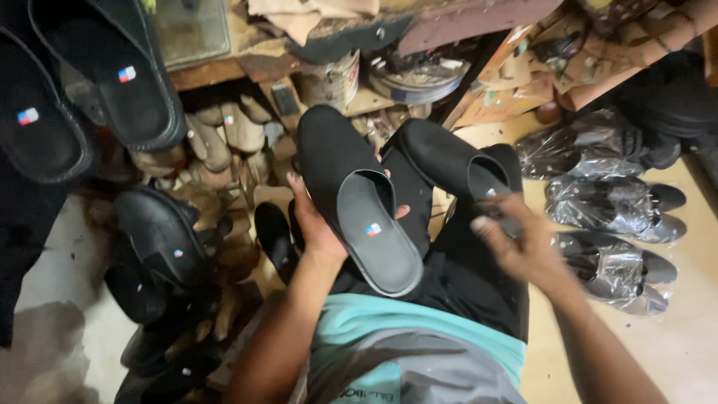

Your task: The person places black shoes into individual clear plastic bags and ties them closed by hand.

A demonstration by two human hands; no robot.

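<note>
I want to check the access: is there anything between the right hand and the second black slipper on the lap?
Nothing visible. The right hand already reaches the second black slipper, which lies on the lap; the hand is blurred, so its grip is unclear.

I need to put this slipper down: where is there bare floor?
Bare floor lies at the right, beyond the plastic-wrapped shoes, and a patch at the left beside the pile of black slippers. Ahead, the wooden lasts crowd everything.
</note>
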